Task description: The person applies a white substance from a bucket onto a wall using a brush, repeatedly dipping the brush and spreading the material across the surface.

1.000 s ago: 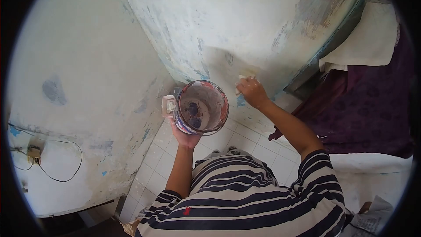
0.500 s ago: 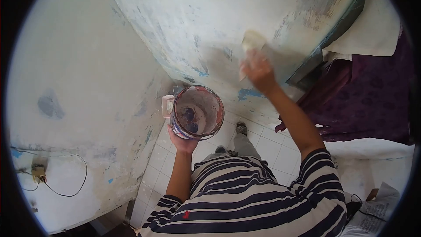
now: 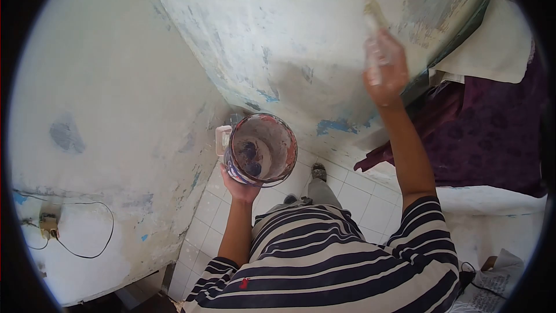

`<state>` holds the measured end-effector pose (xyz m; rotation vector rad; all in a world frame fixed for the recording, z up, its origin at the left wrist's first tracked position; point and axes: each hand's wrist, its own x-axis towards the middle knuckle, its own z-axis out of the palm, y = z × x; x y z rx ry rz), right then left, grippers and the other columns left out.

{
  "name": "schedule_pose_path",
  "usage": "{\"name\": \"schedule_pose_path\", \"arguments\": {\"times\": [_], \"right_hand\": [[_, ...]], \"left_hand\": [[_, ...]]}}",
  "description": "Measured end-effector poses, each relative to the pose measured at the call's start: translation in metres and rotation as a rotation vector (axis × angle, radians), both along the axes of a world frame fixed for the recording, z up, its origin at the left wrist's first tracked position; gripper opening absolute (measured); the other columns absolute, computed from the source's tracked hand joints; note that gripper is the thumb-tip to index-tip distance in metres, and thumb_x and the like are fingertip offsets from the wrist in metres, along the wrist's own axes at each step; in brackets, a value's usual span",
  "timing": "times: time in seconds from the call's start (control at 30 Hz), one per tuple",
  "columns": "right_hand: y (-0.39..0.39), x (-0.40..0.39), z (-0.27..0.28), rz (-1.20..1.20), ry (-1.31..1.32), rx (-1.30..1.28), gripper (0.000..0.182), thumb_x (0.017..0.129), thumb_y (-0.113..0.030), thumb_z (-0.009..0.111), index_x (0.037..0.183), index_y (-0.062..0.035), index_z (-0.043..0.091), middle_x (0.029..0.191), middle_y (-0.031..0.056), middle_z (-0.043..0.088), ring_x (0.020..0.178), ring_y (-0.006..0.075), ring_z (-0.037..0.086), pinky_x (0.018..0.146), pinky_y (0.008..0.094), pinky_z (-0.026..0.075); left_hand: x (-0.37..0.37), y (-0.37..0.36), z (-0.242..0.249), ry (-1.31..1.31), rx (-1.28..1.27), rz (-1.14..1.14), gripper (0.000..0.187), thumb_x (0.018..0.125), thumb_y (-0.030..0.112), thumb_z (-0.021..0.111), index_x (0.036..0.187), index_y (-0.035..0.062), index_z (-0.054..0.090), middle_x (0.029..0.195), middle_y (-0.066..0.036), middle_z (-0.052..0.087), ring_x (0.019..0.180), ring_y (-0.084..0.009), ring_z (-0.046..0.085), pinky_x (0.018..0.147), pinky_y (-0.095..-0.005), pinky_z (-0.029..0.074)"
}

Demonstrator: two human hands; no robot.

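Observation:
My left hand (image 3: 240, 188) is closed on the lower side of a paint-smeared bucket (image 3: 285, 133), tilted so that its open mouth faces me. Inside, the bucket's wall is coated with pale and reddish residue, and dark patches show at the bottom. Up at the right, my right hand (image 3: 387, 66), smeared by motion, grips the handle of a paintbrush (image 3: 373, 11). The brush's pale head points upward, overlapping the patchy off-white wall (image 3: 330, 17) in front of me.
A second wall (image 3: 104, 93) meets it at the left, with a socket and cable (image 3: 50, 223) low down. Purple cloth (image 3: 492, 133) and a white cloth (image 3: 492, 46) hang at the right. White tiles (image 3: 362, 197) cover the floor by my feet.
My right hand has moved up and to the right along the wall with the paintbrush, which has turned more edge-on. My left hand and the bucket have stayed almost in place.

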<state>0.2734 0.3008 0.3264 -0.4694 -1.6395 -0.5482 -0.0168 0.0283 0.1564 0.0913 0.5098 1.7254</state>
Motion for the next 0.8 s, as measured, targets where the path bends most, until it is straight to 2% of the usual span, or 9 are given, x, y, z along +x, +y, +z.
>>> {"name": "schedule_pose_path", "arguments": {"times": [0.07,0.2,0.23,0.3,0.37,0.5,0.6,0.7,0.8], "right_hand": [[-0.010,-0.016,-0.039,-0.243,-0.296,-0.052,0.028,0.089,-0.013,0.067,0.115,-0.0172,0.076,0.120,0.0163,0.070,0.111,0.0377,0.068,0.089,0.0451,0.058],[-0.013,-0.046,-0.161,-0.163,-0.726,-0.162,0.029,0.095,-0.020,0.059,0.120,-0.0251,0.073,0.115,0.0127,0.070,0.107,0.0354,0.069,0.083,0.0423,0.060],[-0.015,-0.050,-0.165,-0.160,-0.725,-0.161,0.029,0.095,-0.020,0.059,0.120,-0.0251,0.073,0.115,0.0127,0.070,0.107,0.0354,0.069,0.083,0.0423,0.060],[-0.021,-0.058,-0.165,-0.013,-0.679,-0.562,0.030,0.094,-0.020,0.060,0.121,-0.0236,0.072,0.114,0.0117,0.070,0.098,0.0332,0.069,0.080,0.0428,0.060],[-0.002,-0.055,-0.139,-0.056,-0.508,-0.553,0.034,0.090,-0.015,0.064,0.123,-0.0202,0.071,0.111,0.0116,0.069,0.091,0.0317,0.068,0.077,0.0420,0.059],[-0.006,-0.027,-0.013,0.147,-0.025,-0.384,0.033,0.084,-0.007,0.063,0.113,-0.0156,0.076,0.115,0.0126,0.069,0.100,0.0334,0.069,0.084,0.0437,0.058],[-0.010,-0.025,-0.012,-0.041,0.034,-0.107,0.030,0.084,-0.006,0.065,0.110,-0.0153,0.077,0.117,0.0133,0.070,0.110,0.0358,0.067,0.090,0.0449,0.058],[-0.010,-0.042,-0.093,-0.275,-0.359,-0.059,0.031,0.087,-0.009,0.064,0.115,-0.0162,0.076,0.121,0.0145,0.069,0.117,0.0372,0.065,0.094,0.0453,0.058],[-0.024,-0.052,-0.164,-0.176,-0.621,-0.214,0.031,0.091,-0.013,0.062,0.119,-0.0186,0.073,0.123,0.0128,0.067,0.116,0.0361,0.065,0.093,0.0457,0.058]], "left_hand": [[-0.003,0.000,0.002,-0.014,-0.003,-0.009,0.081,0.102,0.070,0.019,0.160,0.0158,0.035,0.160,-0.014,0.040,0.147,-0.0380,0.038,0.119,-0.0601,0.032],[-0.006,0.002,0.001,-0.003,0.001,-0.013,0.082,0.101,0.071,0.019,0.160,0.0167,0.035,0.161,-0.014,0.039,0.147,-0.0380,0.038,0.119,-0.0615,0.031],[-0.007,0.002,0.000,-0.018,0.002,-0.017,0.082,0.101,0.072,0.019,0.160,0.0169,0.034,0.161,-0.014,0.039,0.147,-0.0380,0.037,0.119,-0.0620,0.030],[-0.008,-0.002,-0.001,-0.028,-0.008,-0.015,0.082,0.101,0.072,0.019,0.160,0.0170,0.034,0.161,-0.013,0.039,0.148,-0.0380,0.037,0.119,-0.0625,0.030],[-0.008,-0.004,-0.001,-0.040,-0.017,-0.016,0.082,0.101,0.072,0.019,0.160,0.0172,0.034,0.161,-0.013,0.039,0.148,-0.0380,0.037,0.119,-0.0629,0.029],[-0.008,-0.008,-0.008,-0.040,-0.034,-0.009,0.081,0.102,0.071,0.018,0.160,0.0171,0.034,0.162,-0.013,0.039,0.148,-0.0379,0.036,0.119,-0.0630,0.029],[-0.008,-0.007,-0.005,-0.038,-0.040,0.000,0.082,0.102,0.071,0.017,0.160,0.0170,0.034,0.161,-0.013,0.038,0.148,-0.0382,0.037,0.119,-0.0629,0.030],[-0.007,-0.006,-0.001,-0.039,-0.030,-0.012,0.082,0.101,0.071,0.016,0.161,0.0169,0.033,0.162,-0.014,0.038,0.148,-0.0386,0.037,0.119,-0.0628,0.030],[-0.006,-0.002,-0.001,-0.032,-0.018,-0.025,0.082,0.101,0.071,0.016,0.161,0.0169,0.033,0.162,-0.014,0.038,0.148,-0.0390,0.037,0.119,-0.0628,0.030]]}}
